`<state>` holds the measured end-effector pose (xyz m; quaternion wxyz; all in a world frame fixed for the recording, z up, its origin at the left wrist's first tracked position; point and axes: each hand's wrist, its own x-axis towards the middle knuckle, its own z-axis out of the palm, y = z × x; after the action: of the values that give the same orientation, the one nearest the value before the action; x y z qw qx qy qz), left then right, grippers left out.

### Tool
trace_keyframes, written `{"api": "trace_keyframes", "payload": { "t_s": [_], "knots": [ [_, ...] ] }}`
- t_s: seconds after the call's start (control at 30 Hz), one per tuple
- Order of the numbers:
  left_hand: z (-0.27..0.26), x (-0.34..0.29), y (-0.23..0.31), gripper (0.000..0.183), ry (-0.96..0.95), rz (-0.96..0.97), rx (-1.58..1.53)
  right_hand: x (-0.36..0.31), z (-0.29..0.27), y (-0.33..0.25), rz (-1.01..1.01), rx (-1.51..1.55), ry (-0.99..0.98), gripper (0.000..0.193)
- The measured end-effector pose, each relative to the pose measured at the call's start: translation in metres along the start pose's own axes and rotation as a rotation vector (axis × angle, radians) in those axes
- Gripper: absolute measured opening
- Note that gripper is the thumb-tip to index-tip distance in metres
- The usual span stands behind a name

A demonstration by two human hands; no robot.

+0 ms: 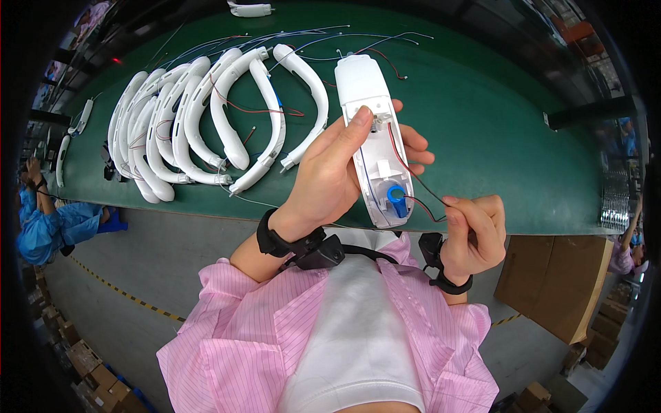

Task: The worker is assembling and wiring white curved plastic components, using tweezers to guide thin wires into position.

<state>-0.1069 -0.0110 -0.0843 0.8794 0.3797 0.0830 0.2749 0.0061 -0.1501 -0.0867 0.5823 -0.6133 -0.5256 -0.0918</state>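
Note:
My left hand (323, 165) grips a long white plastic housing (379, 153) near the table's front edge, its thumb on top and fingers behind. The housing is tilted, with its hollow inner side showing. A blue ring-like part (396, 199) sits near its lower end, and a small metal part (376, 124) shows beside my thumb. Just right of the housing, my right hand (476, 237) pinches a thin red and black cable (428, 193) between thumb and forefinger. The cable runs from inside the housing to my fingertips; its end there is hidden.
Several curved white plastic pieces (182, 127) with loose thin wires lie on the green table (496, 138), left of the housing. Another white part (249, 9) lies at the far edge. A cardboard box (551, 282) stands below right. A person in blue (58, 224) is at far left.

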Motion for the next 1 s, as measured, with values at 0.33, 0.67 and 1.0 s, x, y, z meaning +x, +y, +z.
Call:
{"api": "trace_keyframes", "payload": {
  "t_s": [0.33,0.67,1.0],
  "knots": [
    [0.002,0.001,0.001,0.047,0.0,-0.014,-0.008,0.001,-0.001,0.002,-0.011,-0.002,0.015,0.017],
    [0.004,-0.001,0.001,0.045,0.002,-0.009,0.031,0.0,0.005,0.003,0.025,-0.031,0.045,0.016],
    [0.008,-0.003,-0.027,0.038,-0.001,0.376,0.339,-0.003,0.028,-0.016,0.33,0.07,0.077,0.011]
  ]
}}
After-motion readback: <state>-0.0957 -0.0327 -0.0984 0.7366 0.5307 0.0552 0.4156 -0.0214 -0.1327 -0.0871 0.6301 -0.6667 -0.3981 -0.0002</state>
